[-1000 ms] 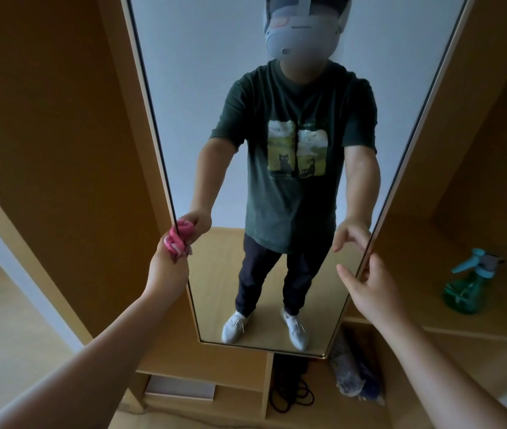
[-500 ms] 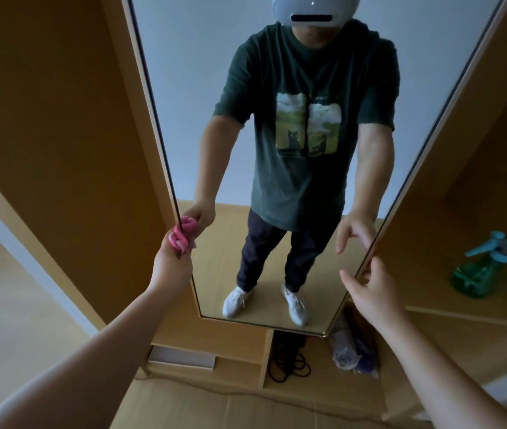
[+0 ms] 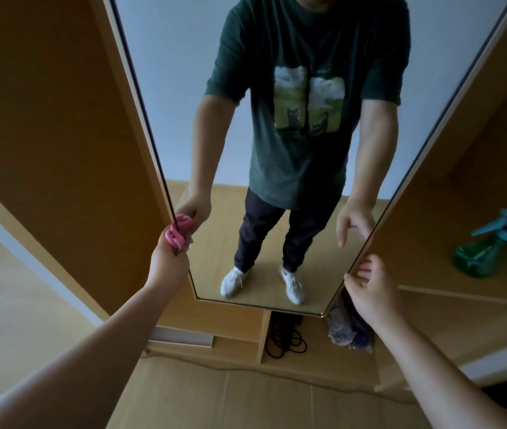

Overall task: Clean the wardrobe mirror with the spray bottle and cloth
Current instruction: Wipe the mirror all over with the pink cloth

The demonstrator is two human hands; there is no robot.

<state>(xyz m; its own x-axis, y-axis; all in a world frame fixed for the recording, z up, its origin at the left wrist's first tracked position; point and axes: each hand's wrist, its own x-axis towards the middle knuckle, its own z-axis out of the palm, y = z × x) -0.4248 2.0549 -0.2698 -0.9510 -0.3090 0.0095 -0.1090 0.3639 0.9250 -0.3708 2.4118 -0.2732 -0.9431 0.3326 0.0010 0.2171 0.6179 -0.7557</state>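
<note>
Head view, looking down at a tall wardrobe mirror (image 3: 178, 72) set between wooden panels. The mirror reflects the person standing before it, arms out.

At the mirror's left edge, low down, the left hand (image 3: 167, 258) has its grip clenched round a bunched pink cloth (image 3: 175, 235). The cloth presses against the glass right at the frame.

At the mirror's lower right edge, the right hand (image 3: 370, 286) hangs with its grip released and fingers loosely curled, holding nothing. It is just beside the frame; whether it touches is unclear.

Well to the right of the mirror, a green spray bottle (image 3: 481, 252) with a blue trigger stands on a wardrobe shelf (image 3: 431, 274), apart from both hands.

Below the mirror, an open compartment holds a coiled black cable (image 3: 283, 342) and a bundle of fabric (image 3: 343, 332).

The step in hand appears to be wiping, with the bottle set aside. The cloth sits at the glass's margin, so the next move likely calls for firm, even pressure while drawing it across or down towards the bottom corner. The right hand could steady the panel.
</note>
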